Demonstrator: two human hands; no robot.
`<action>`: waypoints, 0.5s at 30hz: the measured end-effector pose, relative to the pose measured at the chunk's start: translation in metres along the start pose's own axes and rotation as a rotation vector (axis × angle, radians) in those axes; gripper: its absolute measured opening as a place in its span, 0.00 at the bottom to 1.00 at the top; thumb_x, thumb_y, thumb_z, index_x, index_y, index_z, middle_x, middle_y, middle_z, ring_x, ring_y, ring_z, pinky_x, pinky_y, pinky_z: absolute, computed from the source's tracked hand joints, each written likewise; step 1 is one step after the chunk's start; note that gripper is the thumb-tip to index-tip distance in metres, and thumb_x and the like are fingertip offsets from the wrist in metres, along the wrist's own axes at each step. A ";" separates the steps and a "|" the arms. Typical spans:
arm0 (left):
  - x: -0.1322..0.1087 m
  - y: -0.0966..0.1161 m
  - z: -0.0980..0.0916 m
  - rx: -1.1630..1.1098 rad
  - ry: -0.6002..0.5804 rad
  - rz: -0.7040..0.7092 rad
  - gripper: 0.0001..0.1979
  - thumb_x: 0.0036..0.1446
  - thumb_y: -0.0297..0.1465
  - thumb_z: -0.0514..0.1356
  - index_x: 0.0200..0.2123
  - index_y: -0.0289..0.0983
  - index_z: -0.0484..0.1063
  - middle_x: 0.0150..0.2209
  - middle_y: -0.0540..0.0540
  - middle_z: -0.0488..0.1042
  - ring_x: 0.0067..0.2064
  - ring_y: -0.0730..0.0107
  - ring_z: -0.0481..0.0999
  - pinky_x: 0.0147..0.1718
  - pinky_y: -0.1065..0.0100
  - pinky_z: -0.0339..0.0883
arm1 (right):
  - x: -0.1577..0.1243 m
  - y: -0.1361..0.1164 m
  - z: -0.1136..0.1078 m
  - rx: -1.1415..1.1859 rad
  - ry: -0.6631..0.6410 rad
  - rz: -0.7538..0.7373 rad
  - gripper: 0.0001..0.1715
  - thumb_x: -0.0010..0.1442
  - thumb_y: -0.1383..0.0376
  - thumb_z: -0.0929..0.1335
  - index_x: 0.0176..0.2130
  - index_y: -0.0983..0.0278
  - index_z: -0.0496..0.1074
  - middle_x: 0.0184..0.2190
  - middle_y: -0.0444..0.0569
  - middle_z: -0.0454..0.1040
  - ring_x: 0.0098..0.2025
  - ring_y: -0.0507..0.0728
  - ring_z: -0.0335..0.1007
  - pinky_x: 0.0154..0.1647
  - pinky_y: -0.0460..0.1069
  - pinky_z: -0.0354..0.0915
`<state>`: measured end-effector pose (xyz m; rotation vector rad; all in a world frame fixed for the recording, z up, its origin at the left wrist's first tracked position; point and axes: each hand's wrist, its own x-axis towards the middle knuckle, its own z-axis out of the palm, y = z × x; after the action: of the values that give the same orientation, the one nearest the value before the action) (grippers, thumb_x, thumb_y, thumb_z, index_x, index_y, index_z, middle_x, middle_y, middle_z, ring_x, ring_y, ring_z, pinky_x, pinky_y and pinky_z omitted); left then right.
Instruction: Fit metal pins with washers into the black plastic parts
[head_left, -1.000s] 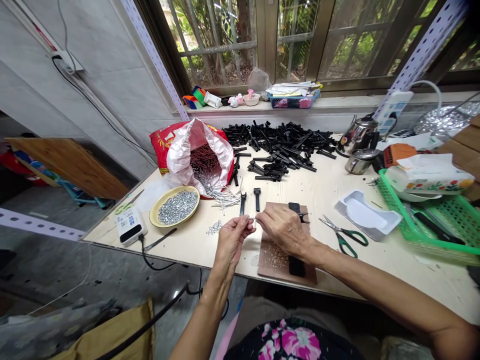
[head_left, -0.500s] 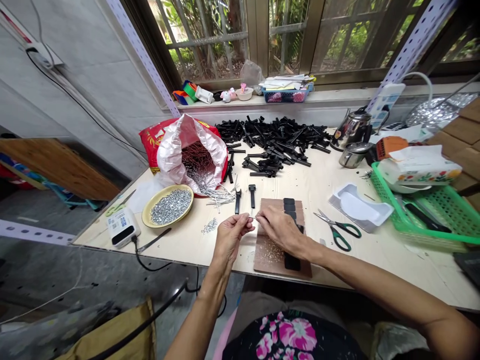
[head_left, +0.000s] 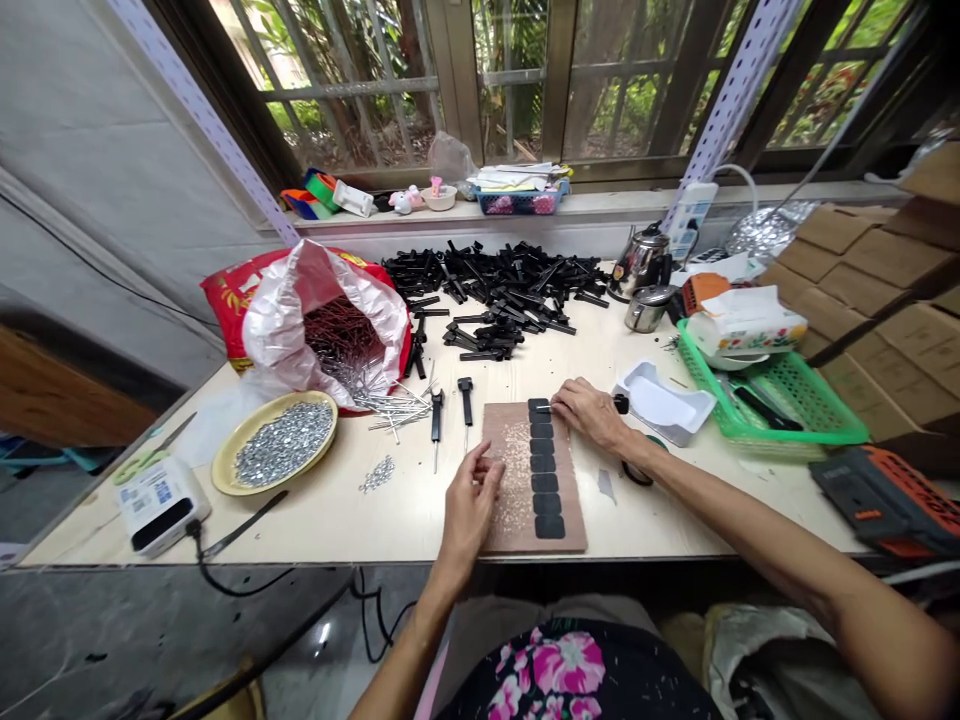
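My right hand (head_left: 589,410) is closed by the upper right of a brown board (head_left: 499,530). It appears to grip a black T-headed piece (head_left: 621,403); a thin metal rod sticks out to the left, over the top of a row of black pads (head_left: 547,480). The fingers hide most of that piece. My left hand (head_left: 472,495) is at the board's left edge, fingers loosely bent and apart, nothing seen in it. Above it lie two black T-headed pieces (head_left: 466,400), each with a metal rod pointing towards me. Small metal bits (head_left: 377,474) lie to their left.
A yellow bowl (head_left: 217,478) of metal bits and a red-and-white sack (head_left: 270,330) of rods stand left. Black pieces (head_left: 517,290) are heaped at the back. Scissors (head_left: 637,470) lie partly under my right forearm. A white tray (head_left: 667,400) and green basket (head_left: 795,425) are right.
My hands, pinched together over the board before, have come apart. The right hand has moved to the board's upper right, and the left has loosened its fingers. The view has turned right.
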<state>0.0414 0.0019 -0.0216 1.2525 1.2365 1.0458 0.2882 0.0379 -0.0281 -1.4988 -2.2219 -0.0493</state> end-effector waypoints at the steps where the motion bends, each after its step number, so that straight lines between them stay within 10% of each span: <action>1: -0.001 -0.003 0.005 0.043 0.003 0.045 0.22 0.51 0.37 0.63 0.49 0.39 0.71 0.35 0.45 0.73 0.33 0.69 0.72 0.33 0.70 0.67 | -0.009 0.000 0.006 0.016 -0.001 -0.058 0.13 0.66 0.66 0.59 0.34 0.66 0.70 0.32 0.49 0.69 0.36 0.53 0.63 0.34 0.47 0.62; 5: -0.002 -0.012 0.017 0.095 0.073 0.097 0.18 0.53 0.33 0.61 0.49 0.40 0.72 0.38 0.43 0.74 0.43 0.63 0.72 0.47 0.64 0.62 | -0.037 -0.010 0.019 0.083 -0.039 -0.408 0.15 0.67 0.70 0.57 0.35 0.64 0.69 0.28 0.45 0.68 0.32 0.51 0.62 0.33 0.46 0.62; 10: -0.001 -0.014 0.019 0.077 0.093 0.063 0.19 0.55 0.32 0.59 0.51 0.40 0.69 0.38 0.43 0.75 0.44 0.62 0.72 0.50 0.62 0.60 | -0.022 -0.004 0.008 0.016 0.037 -0.173 0.14 0.67 0.69 0.57 0.34 0.67 0.69 0.30 0.48 0.69 0.33 0.52 0.62 0.29 0.46 0.62; 15: -0.002 -0.013 0.022 0.122 0.114 0.063 0.18 0.55 0.31 0.59 0.51 0.39 0.70 0.37 0.43 0.74 0.42 0.63 0.73 0.49 0.64 0.62 | -0.028 -0.008 0.010 0.146 -0.155 -0.472 0.16 0.68 0.69 0.56 0.37 0.63 0.70 0.29 0.44 0.68 0.31 0.50 0.62 0.30 0.45 0.62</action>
<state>0.0616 -0.0027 -0.0363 1.3476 1.3724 1.1139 0.2858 0.0128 -0.0458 -0.9058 -2.5967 0.0823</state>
